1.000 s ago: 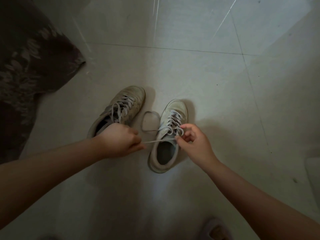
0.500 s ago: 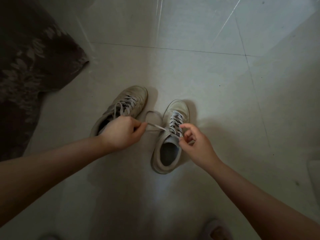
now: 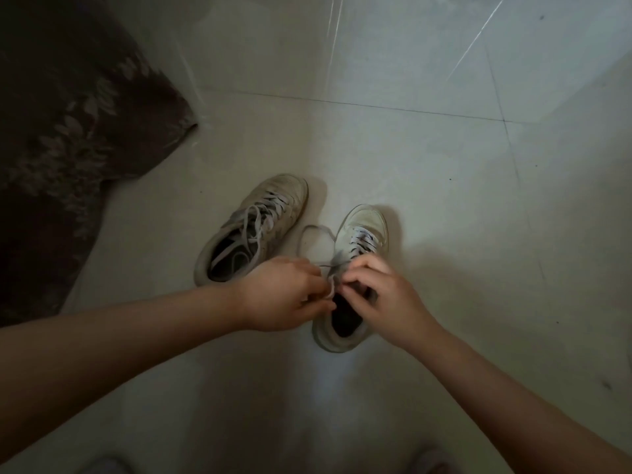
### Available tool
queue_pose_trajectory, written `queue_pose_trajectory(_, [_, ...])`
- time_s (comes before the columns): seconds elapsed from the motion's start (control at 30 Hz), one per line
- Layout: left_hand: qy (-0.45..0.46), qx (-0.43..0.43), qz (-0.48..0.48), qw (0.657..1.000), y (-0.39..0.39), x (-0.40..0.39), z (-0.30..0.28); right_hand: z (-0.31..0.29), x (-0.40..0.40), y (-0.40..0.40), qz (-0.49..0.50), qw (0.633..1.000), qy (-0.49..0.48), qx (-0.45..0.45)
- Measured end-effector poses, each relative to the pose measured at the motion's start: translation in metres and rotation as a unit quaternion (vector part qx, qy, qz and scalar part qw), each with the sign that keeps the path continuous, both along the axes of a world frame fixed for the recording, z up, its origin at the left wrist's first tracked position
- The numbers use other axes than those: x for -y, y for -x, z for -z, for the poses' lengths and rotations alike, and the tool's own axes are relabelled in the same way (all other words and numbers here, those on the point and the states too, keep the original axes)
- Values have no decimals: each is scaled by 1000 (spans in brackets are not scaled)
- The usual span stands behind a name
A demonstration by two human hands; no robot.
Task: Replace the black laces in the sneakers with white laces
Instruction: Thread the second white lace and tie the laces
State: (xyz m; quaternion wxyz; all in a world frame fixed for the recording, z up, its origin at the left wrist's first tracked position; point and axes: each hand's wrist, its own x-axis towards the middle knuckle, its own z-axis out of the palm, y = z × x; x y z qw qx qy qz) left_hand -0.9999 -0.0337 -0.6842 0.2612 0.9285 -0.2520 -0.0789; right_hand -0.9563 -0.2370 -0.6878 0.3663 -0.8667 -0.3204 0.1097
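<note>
Left grip: my left hand (image 3: 280, 295) pinches the flat white lace (image 3: 330, 285), fingers curled.
Right grip: my right hand (image 3: 379, 299) pinches that lace too, above the tongue.
Laced shoe: worn white low-top sneaker (image 3: 367, 224), upright on the pale tiled floor (image 3: 444, 200).
Other shoe: second worn white sneaker (image 3: 273, 200), just left, white-laced.
Edge: dark patterned fabric (image 3: 68, 114).

Bare floor (image 3: 427, 172) lies right of the sneakers; the dark rug (image 3: 68, 131) crowds the left.
</note>
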Motion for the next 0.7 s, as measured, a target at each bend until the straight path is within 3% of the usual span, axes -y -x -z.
queue_pose_trajectory(0.13, [59, -34, -168, 983, 11, -41, 0, -15, -7, -1, 16, 988, -11, -151])
queue_pose_trajectory(0.2, [66, -9, -277, 959, 20, -60, -2, -21, -6, -5, 5, 987, 2, -162])
queue_pose_trajectory(0.3, [-2, 40, -347, 937, 20, -81, -3, -33, -6, -19, -47, 991, 69, -104])
queue_pose_trajectory(0.37, [-63, -6, -342, 938, 11, -87, -3, -41, -10, -29, -62, 990, 109, -60])
queue_pose_trajectory(0.47, [-117, -115, -317, 934, -8, -84, 1, -51, -27, -41, -18, 993, 103, -62])
queue_pose_trajectory(0.6, [-204, -129, -260, 935, -28, -82, 14, -44, -68, -57, -63, 978, 183, -77])
queue_pose_trajectory(0.7, [-186, -134, -257, 939, -29, -84, 19, -25, -98, -72, -30, 978, 180, -97])
